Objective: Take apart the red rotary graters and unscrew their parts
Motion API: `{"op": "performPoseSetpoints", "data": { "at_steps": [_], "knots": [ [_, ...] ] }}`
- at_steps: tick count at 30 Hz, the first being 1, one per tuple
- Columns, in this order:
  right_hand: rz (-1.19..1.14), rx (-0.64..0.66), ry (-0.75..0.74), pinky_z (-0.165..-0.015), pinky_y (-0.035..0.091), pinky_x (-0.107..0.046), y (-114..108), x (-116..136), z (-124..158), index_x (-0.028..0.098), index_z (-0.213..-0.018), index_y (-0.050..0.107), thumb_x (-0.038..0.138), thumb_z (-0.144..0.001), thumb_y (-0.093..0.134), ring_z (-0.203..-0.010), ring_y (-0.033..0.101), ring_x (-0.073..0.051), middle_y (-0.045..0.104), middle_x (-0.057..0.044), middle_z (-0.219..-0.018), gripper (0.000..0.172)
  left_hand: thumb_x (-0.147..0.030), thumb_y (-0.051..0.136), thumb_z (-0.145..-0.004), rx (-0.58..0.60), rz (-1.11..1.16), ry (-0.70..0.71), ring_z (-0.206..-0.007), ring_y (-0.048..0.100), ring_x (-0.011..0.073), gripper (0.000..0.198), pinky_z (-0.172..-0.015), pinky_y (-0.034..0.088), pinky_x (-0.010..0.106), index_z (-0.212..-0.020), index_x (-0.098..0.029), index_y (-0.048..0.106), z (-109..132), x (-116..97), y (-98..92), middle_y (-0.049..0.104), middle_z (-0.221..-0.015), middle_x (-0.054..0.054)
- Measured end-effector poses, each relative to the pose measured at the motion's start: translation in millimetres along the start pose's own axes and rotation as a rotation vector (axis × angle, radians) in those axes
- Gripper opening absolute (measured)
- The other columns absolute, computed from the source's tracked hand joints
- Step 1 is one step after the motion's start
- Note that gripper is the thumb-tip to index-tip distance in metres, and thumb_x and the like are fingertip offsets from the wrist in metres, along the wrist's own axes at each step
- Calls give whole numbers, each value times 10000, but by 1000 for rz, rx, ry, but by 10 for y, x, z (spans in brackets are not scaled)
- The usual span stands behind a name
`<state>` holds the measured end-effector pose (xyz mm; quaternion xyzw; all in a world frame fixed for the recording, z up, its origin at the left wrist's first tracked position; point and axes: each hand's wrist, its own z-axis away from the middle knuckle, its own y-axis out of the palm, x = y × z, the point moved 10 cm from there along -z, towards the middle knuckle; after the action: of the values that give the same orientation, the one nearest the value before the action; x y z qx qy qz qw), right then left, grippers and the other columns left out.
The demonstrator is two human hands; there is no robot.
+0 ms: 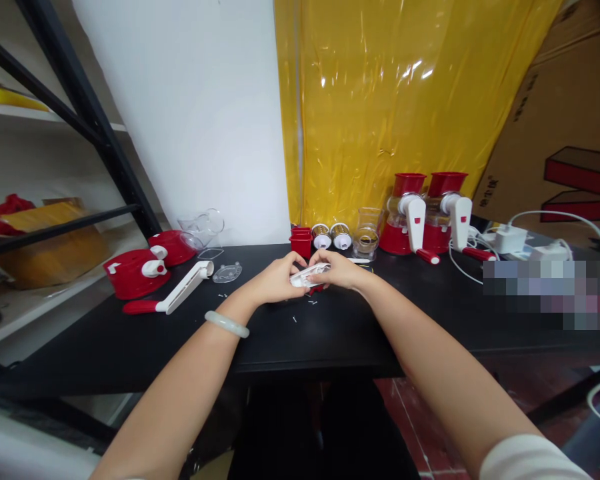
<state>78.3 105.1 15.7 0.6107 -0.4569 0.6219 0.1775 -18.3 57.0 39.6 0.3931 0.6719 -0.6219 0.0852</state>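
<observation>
Both my hands meet over the middle of the black table (130, 340). My left hand (274, 279) and my right hand (341, 268) are closed together on a small white plastic part (307, 275), with a bit of red showing under it. A pale bangle (227, 324) sits on my left wrist. Tiny white screws or pins (311, 303) lie scattered on the table just below the hands.
To the left lie red housings (135, 272), a white crank handle with red grip (173, 297) and a clear plastic disc (227, 272). At the back stand two assembled red-and-white grinders (427, 213), a clear cup (368, 232), drum inserts (331, 235), a red box (301, 243). White charger and cables (505, 239) right.
</observation>
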Motion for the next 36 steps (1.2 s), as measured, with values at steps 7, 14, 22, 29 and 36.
{"op": "performPoseSetpoints", "data": {
  "at_steps": [7,14,22,29,36],
  "knots": [
    [70,24,-6,-539,464,-224,7,22,11,183,-954,593,125,-661,655,-652,592,-120,648,4,-844,305,-261,701,-677,3,-30,2,-620,659,166,419,-571,448,258,-1050,-194,521,11,-26,-19,740,-804,23],
    [190,-30,-41,-667,439,-243,-34,94,13,173,-864,614,174,-634,717,-707,566,-124,625,24,-788,251,-347,710,-706,-8,-93,22,-684,671,177,289,-584,441,256,-918,-196,585,22,-63,-13,733,-802,31],
    [223,29,-30,-631,419,-233,43,143,51,171,-865,622,93,-646,618,-685,550,-119,631,16,-794,233,-452,695,-730,45,-163,22,-719,664,191,291,-618,444,266,-866,-194,686,33,-88,9,727,-817,32],
    [142,-50,-56,-636,452,-241,-39,164,21,183,-892,633,142,-673,630,-706,584,-132,647,10,-806,223,-438,667,-760,26,-192,33,-699,653,187,290,-621,435,264,-895,-184,703,33,-126,-3,716,-795,27],
    [-258,-362,-180,-617,501,-246,-516,274,19,222,-976,541,400,-776,596,-806,630,-147,612,-18,-955,273,-491,513,-895,-339,-306,-65,-671,629,202,316,-633,442,302,-996,-196,561,251,-293,-812,677,-777,46]
  ]
}}
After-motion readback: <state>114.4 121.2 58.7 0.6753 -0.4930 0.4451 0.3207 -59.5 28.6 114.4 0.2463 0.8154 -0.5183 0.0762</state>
